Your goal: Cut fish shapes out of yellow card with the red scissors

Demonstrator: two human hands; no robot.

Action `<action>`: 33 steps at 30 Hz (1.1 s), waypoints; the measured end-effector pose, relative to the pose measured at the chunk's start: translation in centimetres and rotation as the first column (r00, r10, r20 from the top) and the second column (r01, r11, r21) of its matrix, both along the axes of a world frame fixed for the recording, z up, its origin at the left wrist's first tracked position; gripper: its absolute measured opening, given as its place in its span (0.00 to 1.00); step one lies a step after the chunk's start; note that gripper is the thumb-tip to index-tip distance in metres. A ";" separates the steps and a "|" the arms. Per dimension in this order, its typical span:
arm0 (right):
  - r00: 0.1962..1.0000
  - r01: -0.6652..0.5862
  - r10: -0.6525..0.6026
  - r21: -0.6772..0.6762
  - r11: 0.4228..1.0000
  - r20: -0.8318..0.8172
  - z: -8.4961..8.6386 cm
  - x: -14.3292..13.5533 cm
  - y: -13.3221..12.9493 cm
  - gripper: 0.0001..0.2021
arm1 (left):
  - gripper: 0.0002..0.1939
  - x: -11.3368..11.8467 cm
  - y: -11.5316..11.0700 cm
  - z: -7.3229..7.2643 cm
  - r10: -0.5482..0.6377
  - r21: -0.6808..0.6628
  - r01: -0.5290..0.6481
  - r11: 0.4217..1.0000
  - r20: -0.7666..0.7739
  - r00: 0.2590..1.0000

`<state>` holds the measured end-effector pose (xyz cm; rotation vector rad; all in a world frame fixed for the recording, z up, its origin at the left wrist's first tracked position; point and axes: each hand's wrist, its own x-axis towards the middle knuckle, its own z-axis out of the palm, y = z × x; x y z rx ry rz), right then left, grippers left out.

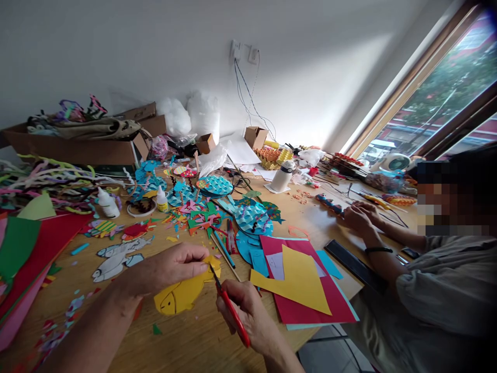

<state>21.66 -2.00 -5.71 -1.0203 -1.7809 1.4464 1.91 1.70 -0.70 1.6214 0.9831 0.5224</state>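
Note:
Near the front of the table, my left hand [171, 269] pinches the tail end of a yellow paper fish [180, 298], which has an eye and gill line drawn on its head. My right hand [248, 308] is closed round the red handles of a pair of scissors [233, 305]. The dark blades point up and to the left, touching the paper right beside my left fingertips. Part of the fish lies hidden under my left hand. White paper fish cut-outs [116, 261] lie to the left of that hand.
Yellow paper [298, 280] and red sheets [337, 300] lie to the right. Blue woven paper fish [248, 217], glue bottles [107, 203] and pens [231, 238] crowd the middle. A co-worker's hands [357, 215] work at the right, past a black phone-like slab [355, 265]. Coloured paper [42, 254] covers the left.

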 end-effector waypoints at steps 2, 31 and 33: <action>0.999 -0.005 0.004 0.015 1.000 0.035 0.2 0.1 0.0 0.16 | 0.13 0.0 0.1 -0.1 0.002 -0.003 -0.002 1.000 -0.009 1.000; 0.846 0.359 -0.417 -0.224 0.906 -0.332 -0.1 -4.9 1.8 0.28 | 0.09 4.7 -0.1 -2.3 0.670 -0.149 -0.691 0.708 0.453 0.588; 0.855 0.337 -0.396 -0.223 0.915 -0.334 -0.1 -5.3 1.5 0.28 | 0.08 4.8 0.0 -2.7 0.716 -0.191 -0.735 0.651 0.476 0.511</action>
